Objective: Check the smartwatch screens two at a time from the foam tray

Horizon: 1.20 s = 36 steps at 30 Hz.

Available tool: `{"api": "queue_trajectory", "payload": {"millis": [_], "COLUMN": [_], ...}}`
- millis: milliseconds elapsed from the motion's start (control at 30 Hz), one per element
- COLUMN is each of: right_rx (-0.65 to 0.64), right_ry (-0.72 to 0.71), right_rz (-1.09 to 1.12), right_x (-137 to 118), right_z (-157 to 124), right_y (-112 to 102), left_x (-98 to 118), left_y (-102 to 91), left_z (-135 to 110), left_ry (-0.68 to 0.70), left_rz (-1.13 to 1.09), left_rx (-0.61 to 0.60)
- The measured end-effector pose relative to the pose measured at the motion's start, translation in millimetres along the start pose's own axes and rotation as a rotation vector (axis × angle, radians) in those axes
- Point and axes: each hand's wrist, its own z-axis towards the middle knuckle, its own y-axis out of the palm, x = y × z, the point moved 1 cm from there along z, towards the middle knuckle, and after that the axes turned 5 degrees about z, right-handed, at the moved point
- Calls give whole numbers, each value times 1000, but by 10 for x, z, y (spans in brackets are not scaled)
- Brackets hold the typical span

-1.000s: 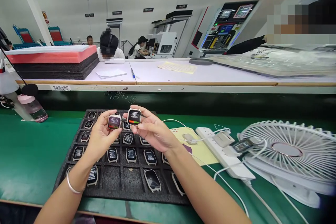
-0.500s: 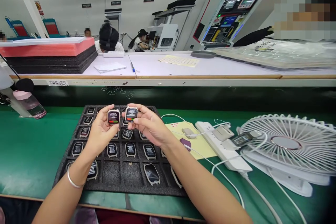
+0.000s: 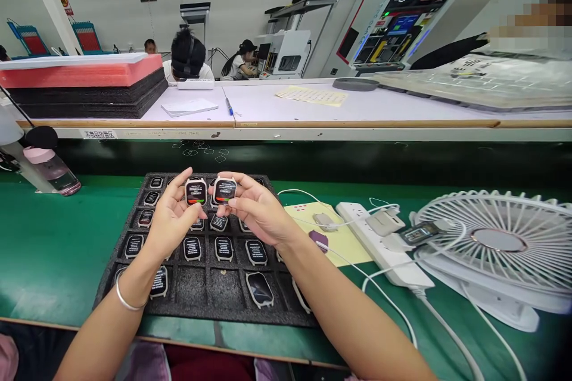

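1. My left hand (image 3: 172, 223) pinches 1 small square lit-screen smartwatch body (image 3: 196, 191).
2. My right hand (image 3: 254, 211) grips another lit watch body (image 3: 224, 190), both above the black foam tray (image 3: 203, 297) on the green desk (image 3: 53, 250).

Colours at the watch-handling station.
Green table (image 3: 53, 250); black foam tray (image 3: 210, 292); pale-cased watches (image 3: 196, 191) with black screens, white text and red-green bars; yellow paper (image 3: 344, 244); white power strip (image 3: 402, 271), white fan (image 3: 496, 250); silver bangle (image 3: 126, 302).
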Motion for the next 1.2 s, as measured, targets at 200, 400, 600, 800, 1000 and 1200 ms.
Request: {"api": "queue_trajectory", "payload": {"millis": [200, 400, 600, 800, 1000, 1200], "right_rx": [-32, -4, 12, -26, -173, -332], "right_ry": [18, 1, -9, -27, -62, -305], "right_rz": [1, -19, -30, -56, -54, -354], "right_x": [34, 47, 58, -3, -118, -372], "right_z": [7, 19, 23, -18, -100, -805], "right_y": [-11, -28, -45, 2, 59, 420], "left_x": [30, 33, 7, -2, 10, -16], "left_y": [6, 14, 14, 7, 3, 12], "left_z": [-2, -2, -1, 6, 21, 37], "left_ry": [19, 1, 28, 34, 25, 30], "left_rz": [45, 32, 46, 48, 42, 7], "left_rx": [-5, -23, -44, -9, 8, 28]}}
